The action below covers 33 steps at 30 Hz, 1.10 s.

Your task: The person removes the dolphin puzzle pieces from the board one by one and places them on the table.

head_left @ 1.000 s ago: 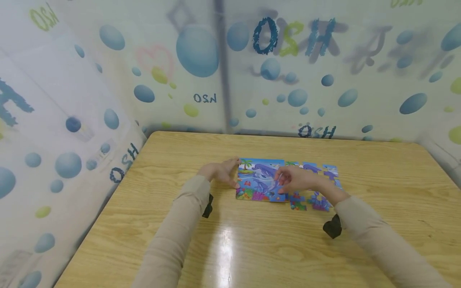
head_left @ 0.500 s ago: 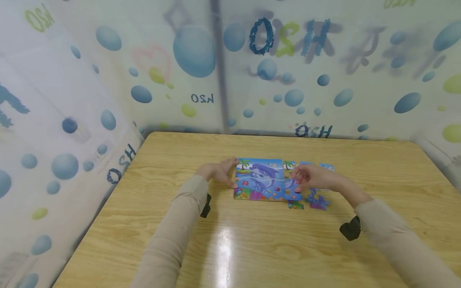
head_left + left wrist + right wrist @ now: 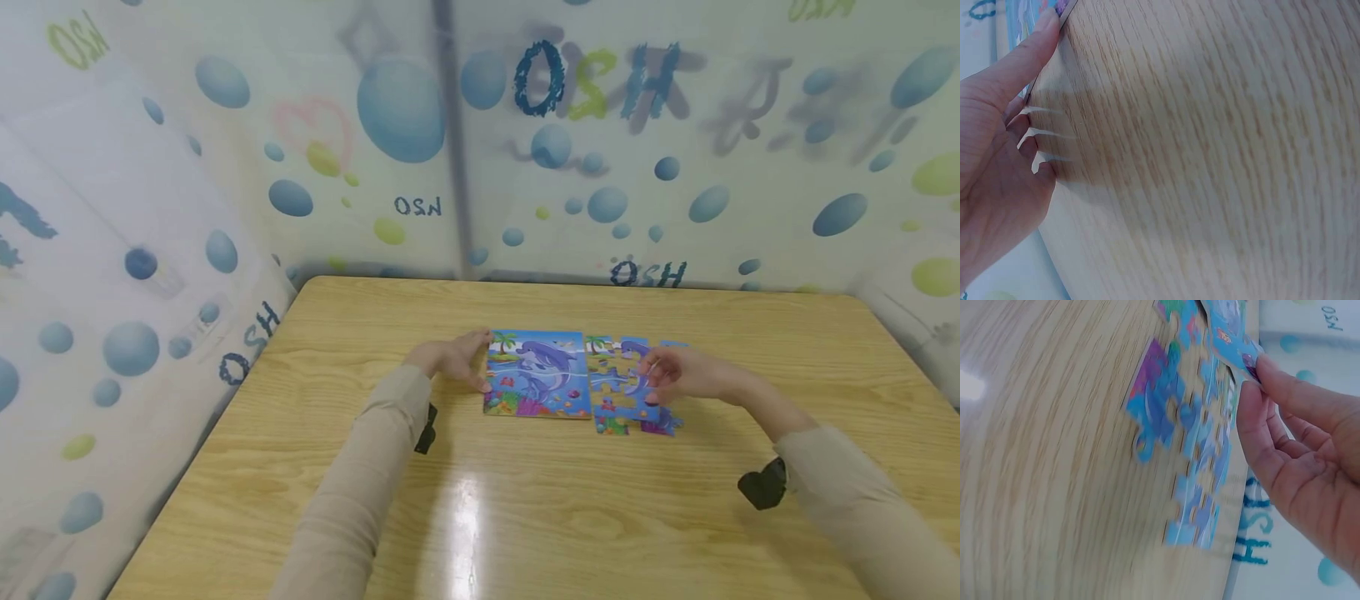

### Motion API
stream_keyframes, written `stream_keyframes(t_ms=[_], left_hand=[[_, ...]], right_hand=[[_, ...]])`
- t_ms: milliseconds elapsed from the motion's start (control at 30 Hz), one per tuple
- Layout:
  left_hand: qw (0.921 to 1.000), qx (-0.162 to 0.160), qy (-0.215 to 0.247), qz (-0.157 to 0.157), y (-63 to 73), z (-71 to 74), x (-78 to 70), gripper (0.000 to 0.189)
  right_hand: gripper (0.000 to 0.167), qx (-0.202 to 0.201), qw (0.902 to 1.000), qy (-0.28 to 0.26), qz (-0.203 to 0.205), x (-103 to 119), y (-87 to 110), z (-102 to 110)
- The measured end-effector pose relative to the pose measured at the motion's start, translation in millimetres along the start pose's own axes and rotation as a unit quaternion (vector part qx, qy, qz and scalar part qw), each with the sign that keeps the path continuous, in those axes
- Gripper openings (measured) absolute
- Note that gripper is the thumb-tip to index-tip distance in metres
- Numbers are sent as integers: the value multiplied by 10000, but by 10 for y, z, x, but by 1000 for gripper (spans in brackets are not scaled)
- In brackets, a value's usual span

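A dolphin picture board [image 3: 536, 373] lies flat on the table. My left hand [image 3: 450, 358] rests at its left edge, thumb at the near corner and fingers toward the far corner. In the left wrist view the thumb [image 3: 1030, 53] is stretched onto the board's edge and the other fingers bend loosely. My right hand [image 3: 693, 373] is over the loose puzzle pieces right of the board. Its thumb and forefinger pinch a flat blue puzzle piece [image 3: 1235, 347] with an orange mark and a purple shell. In the head view my fingers partly hide that piece.
Several puzzle pieces [image 3: 1157, 403] lie in a loose group right of the board, some partly joined. A wood-grain table [image 3: 375, 517] carries everything. Printed curtain walls [image 3: 480, 167] stand behind its far edge and on the left.
My right hand has moved right, from above the board to over the loose pieces, taking the pinched piece with it. My left hand stays at the board's left edge.
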<state>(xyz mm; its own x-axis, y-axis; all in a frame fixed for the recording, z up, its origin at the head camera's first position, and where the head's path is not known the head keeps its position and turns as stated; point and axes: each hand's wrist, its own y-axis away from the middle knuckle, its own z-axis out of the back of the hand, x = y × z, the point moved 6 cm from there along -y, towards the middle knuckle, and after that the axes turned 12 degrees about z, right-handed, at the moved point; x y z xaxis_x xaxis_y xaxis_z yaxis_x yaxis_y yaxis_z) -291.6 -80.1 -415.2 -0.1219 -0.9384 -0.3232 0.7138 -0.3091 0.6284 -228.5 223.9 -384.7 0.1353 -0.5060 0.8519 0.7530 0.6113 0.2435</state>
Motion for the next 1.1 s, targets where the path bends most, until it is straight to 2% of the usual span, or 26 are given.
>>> stream_keyframes(t_ms=[333, 533, 667, 900, 1100], left_hand=[[10000, 1, 61, -2, 11, -9, 20, 94], [10000, -28, 32, 18, 7, -13, 9, 94], [10000, -35, 40, 30, 1, -13, 2, 94], [10000, -58, -6, 35, -3, -5, 6, 95], [10000, -79, -6, 34, -12, 9, 10, 95]], right_hand=[[45, -131, 9996, 224, -107, -157, 253, 137], [39, -8, 9999, 81, 61, -292, 441, 212], [39, 31, 10000, -57, -1, -408, 538, 256], [41, 97, 9995, -135, -285, -525, 570, 243], [40, -163, 9979, 501, -380, -581, 520, 213]])
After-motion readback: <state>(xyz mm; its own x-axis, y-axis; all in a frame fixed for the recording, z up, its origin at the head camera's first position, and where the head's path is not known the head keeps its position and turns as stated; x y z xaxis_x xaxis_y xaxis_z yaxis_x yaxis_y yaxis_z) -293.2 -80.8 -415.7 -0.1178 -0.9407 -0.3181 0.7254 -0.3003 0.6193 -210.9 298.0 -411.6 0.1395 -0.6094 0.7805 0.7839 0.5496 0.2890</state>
